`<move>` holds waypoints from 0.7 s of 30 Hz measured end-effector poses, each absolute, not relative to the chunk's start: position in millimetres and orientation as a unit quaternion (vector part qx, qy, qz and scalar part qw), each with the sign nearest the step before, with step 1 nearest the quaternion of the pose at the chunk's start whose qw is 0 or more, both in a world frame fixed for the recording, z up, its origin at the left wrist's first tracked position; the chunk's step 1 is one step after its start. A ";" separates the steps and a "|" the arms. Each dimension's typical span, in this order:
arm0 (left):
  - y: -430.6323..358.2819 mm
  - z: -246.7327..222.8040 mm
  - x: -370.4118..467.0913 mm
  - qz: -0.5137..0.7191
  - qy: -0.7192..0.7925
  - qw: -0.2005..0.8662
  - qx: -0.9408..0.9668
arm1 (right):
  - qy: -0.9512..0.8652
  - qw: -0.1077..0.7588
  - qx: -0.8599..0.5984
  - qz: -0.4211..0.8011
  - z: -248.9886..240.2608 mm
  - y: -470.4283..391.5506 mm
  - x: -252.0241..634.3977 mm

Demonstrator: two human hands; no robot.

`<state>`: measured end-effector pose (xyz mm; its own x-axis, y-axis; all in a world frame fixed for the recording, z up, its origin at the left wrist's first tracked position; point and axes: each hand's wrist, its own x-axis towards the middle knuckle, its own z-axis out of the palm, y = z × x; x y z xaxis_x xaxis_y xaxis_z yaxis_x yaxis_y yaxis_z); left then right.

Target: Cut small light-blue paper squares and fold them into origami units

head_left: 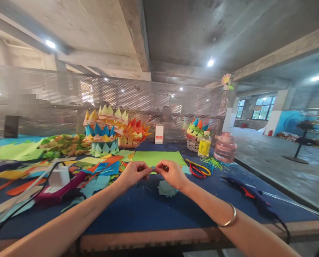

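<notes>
Over the middle of the blue table, my left hand (136, 172) and my right hand (173, 174) meet fingertip to fingertip, both pinched closed. Between them is a small piece of blue paper (153, 167), mostly hidden by the fingers. Just below my right hand lies a stack of pale blue paper pieces (167, 189) with jagged edges. Behind the hands is a flat bright green paper sheet (159, 157). Scissors with red and yellow handles (199, 169) rest to the right of my right hand.
A glue gun (249, 192) lies at right, near a pink water jug (225, 147) and a yellow-labelled bottle (204, 144). Folded-paper baskets (105, 134) stand at back left. Loose paper strips and a magenta power strip (60, 187) with cables cover the left. Perforated screen (138, 94) behind.
</notes>
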<state>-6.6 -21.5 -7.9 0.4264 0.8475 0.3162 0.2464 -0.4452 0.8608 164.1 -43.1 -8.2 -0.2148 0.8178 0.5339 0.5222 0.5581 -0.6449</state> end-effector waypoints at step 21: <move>-17.5 -13.2 -4.8 0.396 0.376 0.334 0.768 | -0.715 0.382 -0.578 0.093 -8.8 -6.2 216.6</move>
<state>-4.8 -17.5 -13.2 0.4033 0.8424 0.3574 0.3128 -0.4940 0.8113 216.6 -6.2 -8.8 -0.0406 0.8979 0.4383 0.7558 0.3145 -0.5744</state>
